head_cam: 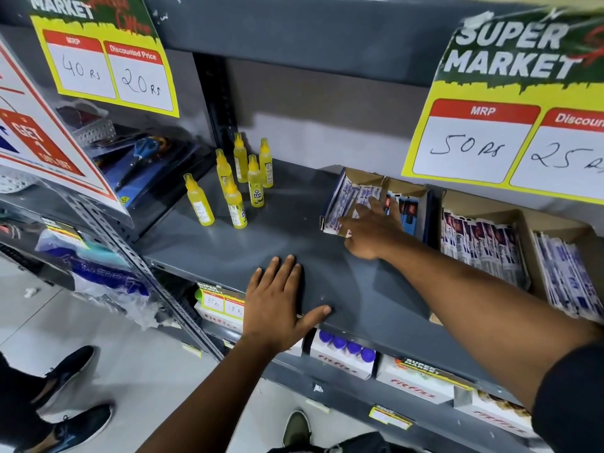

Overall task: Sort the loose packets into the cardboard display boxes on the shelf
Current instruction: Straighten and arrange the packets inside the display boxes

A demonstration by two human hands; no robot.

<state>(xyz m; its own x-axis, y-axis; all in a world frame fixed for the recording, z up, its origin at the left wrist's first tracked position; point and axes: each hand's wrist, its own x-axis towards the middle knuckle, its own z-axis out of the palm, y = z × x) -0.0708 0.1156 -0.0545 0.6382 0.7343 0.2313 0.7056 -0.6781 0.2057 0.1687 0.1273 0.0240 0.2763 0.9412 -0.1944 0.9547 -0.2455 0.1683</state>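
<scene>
My left hand [277, 302] lies flat, fingers spread, on the grey shelf [228, 243] near its front edge and holds nothing. My right hand [369, 230] reaches into the leftmost cardboard display box [356, 176], fingers pressed on white and blue packets [343, 201] that lean at its left side; whether it grips one I cannot tell. Blue and black packets [407, 207] stand in the same box's right half. Further right, a second box [523, 220] holds purple and white packets [480, 246], and a third box [568, 233] holds blue and white packets [568, 276].
Several yellow glue bottles [235, 188] stand upright at the shelf's back left. Price posters [108, 57] [510, 125] hang from the shelf above. Fitfizz cartons [343, 354] sit on the shelf below. Another person's shoes [65, 371] are on the floor at left.
</scene>
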